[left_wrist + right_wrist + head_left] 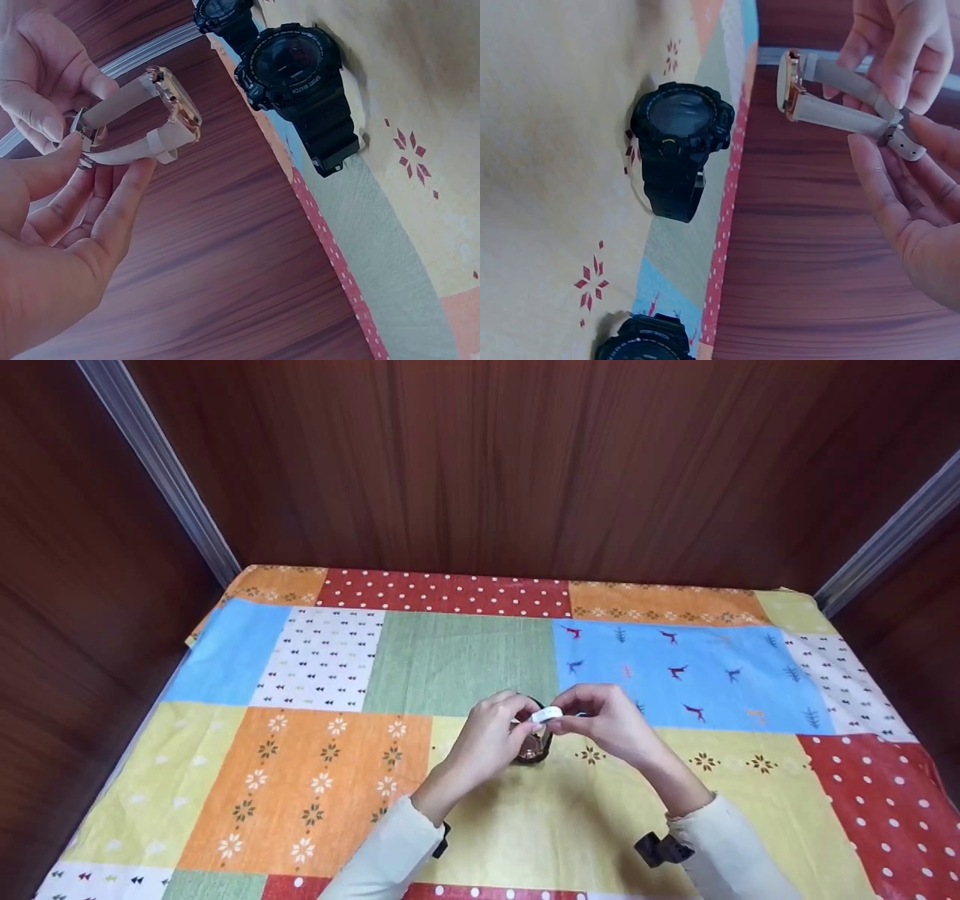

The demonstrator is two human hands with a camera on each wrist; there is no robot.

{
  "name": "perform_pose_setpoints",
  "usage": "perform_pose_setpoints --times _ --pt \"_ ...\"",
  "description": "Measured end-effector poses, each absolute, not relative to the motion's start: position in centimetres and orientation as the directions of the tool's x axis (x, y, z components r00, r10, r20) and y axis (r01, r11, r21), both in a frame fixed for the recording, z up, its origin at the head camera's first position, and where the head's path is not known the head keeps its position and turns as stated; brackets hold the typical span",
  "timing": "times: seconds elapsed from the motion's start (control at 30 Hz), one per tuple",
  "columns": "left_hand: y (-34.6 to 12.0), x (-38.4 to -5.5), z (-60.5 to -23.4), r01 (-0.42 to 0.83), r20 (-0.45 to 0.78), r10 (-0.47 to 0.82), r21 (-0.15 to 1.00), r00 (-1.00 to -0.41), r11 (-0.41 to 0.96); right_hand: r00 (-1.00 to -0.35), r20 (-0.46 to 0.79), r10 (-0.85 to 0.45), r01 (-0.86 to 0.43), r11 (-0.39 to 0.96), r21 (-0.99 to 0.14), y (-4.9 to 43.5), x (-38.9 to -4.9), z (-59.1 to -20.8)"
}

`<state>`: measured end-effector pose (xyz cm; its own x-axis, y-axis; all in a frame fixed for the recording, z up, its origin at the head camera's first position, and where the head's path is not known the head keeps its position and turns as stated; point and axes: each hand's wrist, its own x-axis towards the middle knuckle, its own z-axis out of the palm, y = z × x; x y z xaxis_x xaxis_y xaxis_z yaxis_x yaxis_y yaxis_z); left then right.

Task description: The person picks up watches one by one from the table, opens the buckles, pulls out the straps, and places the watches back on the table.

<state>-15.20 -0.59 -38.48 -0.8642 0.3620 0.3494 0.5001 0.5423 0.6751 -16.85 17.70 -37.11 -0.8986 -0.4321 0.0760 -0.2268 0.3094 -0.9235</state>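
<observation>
A wristwatch with a pale strap [546, 714] and a rose-gold case [787, 84] is held up above the table. My left hand [491, 733] pinches the strap near its buckle [84, 139]. From the other side, my right hand [609, 725] grips the strap end [907, 147], which has small holes. Both straps meet between the fingers, so the watch forms a loop with the case away from the hands. In the wrist views, a black sports watch [289, 64] lies beneath, and a second black watch [645, 341] lies beside it. The exact buckle fastening is partly hidden by fingers.
A patchwork-patterned cloth [322, 787] covers the table. Dark wood-grain panels [480, 465] rise behind and at both sides, with metal strips [161, 472] at the corners. Black bands [664, 849] sit at the wrists over light sleeves.
</observation>
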Motion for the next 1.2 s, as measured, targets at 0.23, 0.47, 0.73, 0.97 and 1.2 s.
perform_pose_setpoints --times 0.23,0.47,0.73,0.97,1.2 --pt "-0.7 -15.4 -38.9 0.465 0.32 0.349 0.722 -0.881 0.512 -0.914 0.061 -0.402 -0.178 0.261 -0.949 17.9 -16.9 -37.5" --pt "-0.7 -15.4 -38.9 0.457 0.316 0.345 0.744 -0.884 0.488 -0.928 0.029 -0.372 -0.133 0.256 -0.958 18.3 -16.8 -37.5" --pt "-0.7 -15.3 -38.9 0.437 0.307 0.337 0.784 -0.89 0.44 -0.934 0.025 -0.356 -0.12 0.248 -0.961 18.8 -16.8 -37.6" --pt "-0.8 -15.3 -38.8 0.425 0.278 0.355 0.782 -0.893 0.456 -0.922 0.045 -0.384 -0.153 0.254 -0.955 18.9 -16.8 -37.8" --pt "-0.6 -15.3 -39.0 0.423 0.261 0.37 0.773 -0.892 0.473 -0.933 0.077 -0.351 -0.163 0.221 -0.962 18.4 -16.7 -37.9"
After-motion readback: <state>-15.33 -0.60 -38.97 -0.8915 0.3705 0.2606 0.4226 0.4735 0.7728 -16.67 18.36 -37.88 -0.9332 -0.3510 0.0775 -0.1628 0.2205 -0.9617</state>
